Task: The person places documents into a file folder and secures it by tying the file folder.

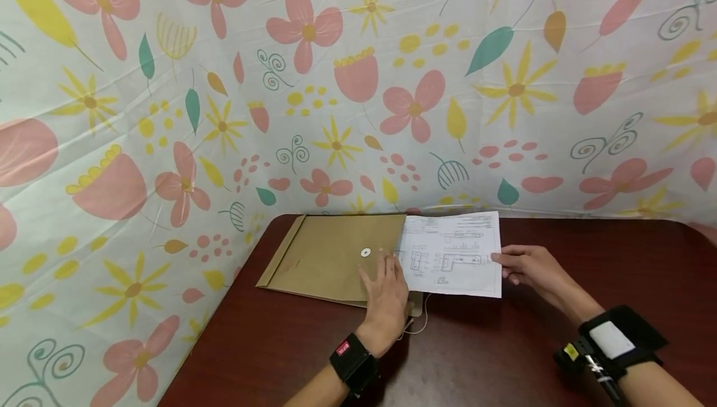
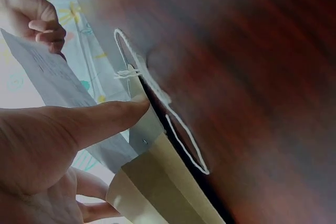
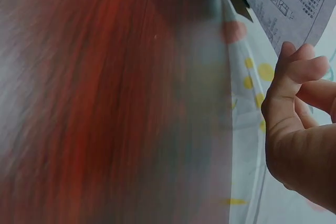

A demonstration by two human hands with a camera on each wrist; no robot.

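Observation:
A brown paper envelope (image 1: 330, 257) with a white button clasp (image 1: 365, 252) lies flat on the dark red table (image 1: 504, 345). A white printed sheet (image 1: 454, 254) sticks out of its right end. My left hand (image 1: 386, 273) lies flat on the envelope's open end and presses it down. In the left wrist view a straight finger (image 2: 105, 119) rests on the envelope flap (image 2: 144, 129) beside the white closing string (image 2: 157, 95). My right hand (image 1: 504, 264) pinches the sheet's right edge. The right wrist view shows its curled fingers (image 3: 299, 72) just under the sheet (image 3: 286, 1).
A flowered cloth (image 1: 358, 83) hangs as a backdrop behind and to the left of the table. The loose string (image 1: 417, 326) trails on the table by my left wrist. Both wrists wear black camera straps.

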